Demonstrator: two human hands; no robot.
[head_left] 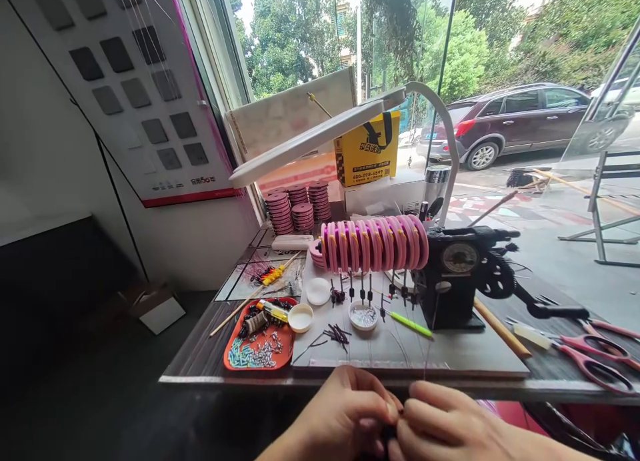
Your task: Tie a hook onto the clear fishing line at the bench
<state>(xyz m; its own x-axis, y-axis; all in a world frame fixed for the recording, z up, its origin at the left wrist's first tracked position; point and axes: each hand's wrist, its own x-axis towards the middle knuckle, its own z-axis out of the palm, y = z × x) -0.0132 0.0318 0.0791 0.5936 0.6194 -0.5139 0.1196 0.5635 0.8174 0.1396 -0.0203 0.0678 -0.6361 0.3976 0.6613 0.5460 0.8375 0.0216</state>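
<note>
Fishing line [425, 354], a thin strand, runs from the black winding machine [453, 281] at 1 o'clock down across the white mat [450, 357] to the near counter [200, 361] edge, where it meets both hands. We note a small dark item pinched between the fingertips at the 6 o'clock position; it is too small and too covered for us to identify.

Progress, as we judge it: a row of pink spools [375, 242] stands loaded on the machine's shaft at 12 o'clock, each with a short weighted end hanging beneath, which suggests those are finished. The piece in hand appears to be in mid-work, and the stacks of dark red spools [299, 207] at 11 o'clock may yet await use.

The left hand [340, 414] is curled, thumb and forefinger closed on the small item. The right hand [445, 424] lies knuckles up, its fingertips meeting the left's and gripping the same item. Both hands sit just below the counter edge, touching each other.

An orange tray [235, 361] of small metal parts lies at 10 o'clock; pink scissors [595, 357] lie at 3 o'clock.
</note>
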